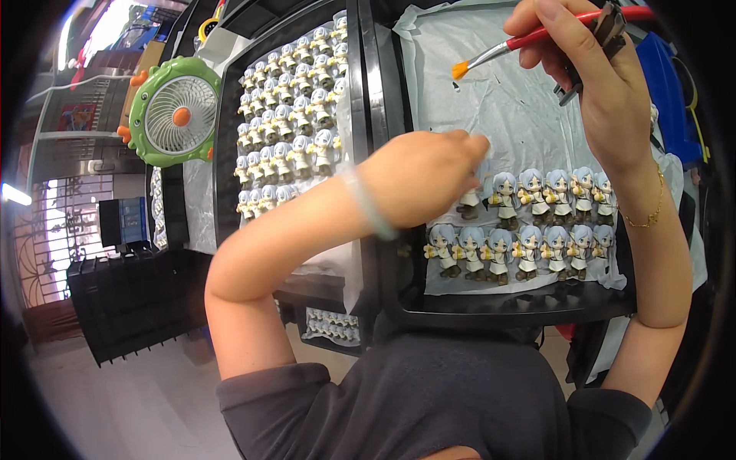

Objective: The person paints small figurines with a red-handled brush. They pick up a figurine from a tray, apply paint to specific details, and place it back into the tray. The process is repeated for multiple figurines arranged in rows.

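My right hand, raised over the far right of the lined tray, grips a red-handled paintbrush with orange bristles. A black tool of unclear kind is held in the same hand, partly hidden by the fingers. My left hand reaches across to the left end of the upper row of figurines, its fingers closed at a small figurine whose head they cover. Beside it stand more pale-haired figurines in white dresses. A second row of the same figurines lines the near side of the tray.
White paper with dark specks lines the black tray. Another black tray at left holds several rows of figurines. Beyond it is a green fan. A blue bin sits at right, a black crate at lower left.
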Demonstrator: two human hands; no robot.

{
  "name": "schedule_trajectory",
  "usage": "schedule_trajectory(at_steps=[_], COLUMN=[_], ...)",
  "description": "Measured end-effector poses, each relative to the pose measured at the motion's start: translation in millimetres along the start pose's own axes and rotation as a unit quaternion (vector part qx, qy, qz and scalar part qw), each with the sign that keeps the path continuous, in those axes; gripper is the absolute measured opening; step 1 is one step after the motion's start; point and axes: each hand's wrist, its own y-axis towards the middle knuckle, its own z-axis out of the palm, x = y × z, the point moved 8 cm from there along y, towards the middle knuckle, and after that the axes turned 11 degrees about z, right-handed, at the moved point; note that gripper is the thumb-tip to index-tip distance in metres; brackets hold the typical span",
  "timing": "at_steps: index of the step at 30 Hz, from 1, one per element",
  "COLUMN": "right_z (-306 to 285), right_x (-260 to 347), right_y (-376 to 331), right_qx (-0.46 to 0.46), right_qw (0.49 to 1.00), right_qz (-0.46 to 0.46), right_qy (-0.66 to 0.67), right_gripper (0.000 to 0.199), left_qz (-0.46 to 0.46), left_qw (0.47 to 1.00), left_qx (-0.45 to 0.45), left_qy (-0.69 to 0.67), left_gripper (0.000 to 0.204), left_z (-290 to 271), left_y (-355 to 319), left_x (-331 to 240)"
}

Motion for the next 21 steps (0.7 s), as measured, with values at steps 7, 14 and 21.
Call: schedule_trajectory(at_steps=[7,14,21], right_z=[8.3,11.4,9.4], right_x=[-4.3,-9.5,-14.1], right_y=[-2.2,-4.1,-4.9], right_qx=[0.078,0.054,0.061], right_qw=[0.992,0.992,0.992], right_qz=[0.049,0.069,0.074], right_qy=[-0.087,-0.091,-0.083], right_gripper=[0.032,0.033,0.031], left_qz=[-0.031,0.121,0.124], left_qw=[0.684,0.75,0.803], left_qx=[-0.262,-0.238,-0.291], left_qy=[-0.68,-0.605,-0.506], left_gripper=[0.068,0.089,0.081], left_z=[-23.0,-20.8,-26.6], left_y=[-71.9,-81.7,-86.1], left_x=[9.2,-2.2,3.0])
